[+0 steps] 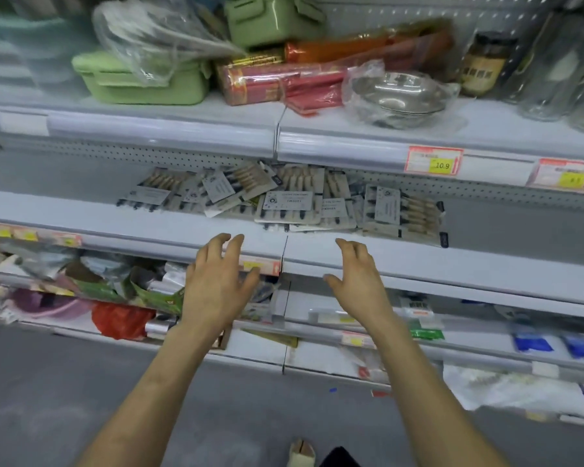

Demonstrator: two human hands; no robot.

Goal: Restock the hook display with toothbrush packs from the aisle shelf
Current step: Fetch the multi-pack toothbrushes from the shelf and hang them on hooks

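Hovering side by side, the left grip [216,288] and the right grip [358,278] are both open, with fingers spread and loose, holding nothing. Just past their fingertips, the toothbrush packs [294,203] lie in a messy pile on the middle shelf [132,220]. High above the grips sit green boxes [139,79] and a shiny bowl [402,96] in a clear bag. A red bag [118,320] lies lower down, left of the left grip.

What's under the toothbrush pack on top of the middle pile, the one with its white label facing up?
More toothbrush packs lie stacked under the top pack, their edges poking out in front and at right. How many there are is covered, as is the shelf beneath them.
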